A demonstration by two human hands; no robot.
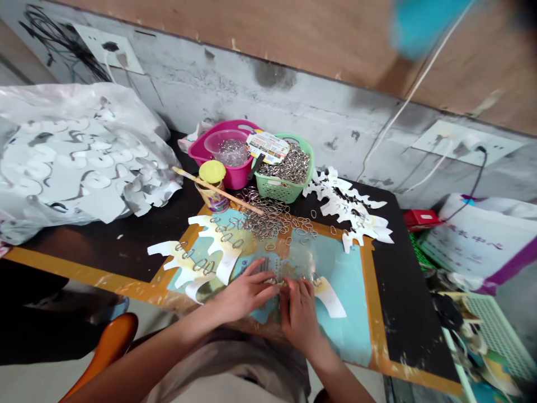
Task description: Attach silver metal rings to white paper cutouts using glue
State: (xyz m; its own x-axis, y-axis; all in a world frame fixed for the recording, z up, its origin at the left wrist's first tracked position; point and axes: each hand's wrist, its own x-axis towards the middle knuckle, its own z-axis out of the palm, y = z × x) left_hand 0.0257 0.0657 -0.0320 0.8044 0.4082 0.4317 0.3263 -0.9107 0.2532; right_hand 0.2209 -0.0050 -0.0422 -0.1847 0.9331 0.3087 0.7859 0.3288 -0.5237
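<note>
My left hand (251,289) reaches in from the left, its fingertips meeting those of my right hand (300,308) over the blue table covering. Between the fingers is something small that I cannot make out. From under my right hand comes a white cut-out strip (331,299), yellowed near the fingers, with metal rings (316,279) at its inner end. My right fingers are closed on this strip. Left of my hands lie two more white cut-out pieces (224,254) carrying oval rings. A heap of loose metal rings (268,218) is just beyond my fingers.
Behind the heap stand a pink basket (238,178) and a green basket (279,190) full of metal parts. A stick (226,195) leans across a yellow-lidded tub (213,190). More white cut-outs (352,210) pile at the right, and a large plastic bag (84,157) of them at the left.
</note>
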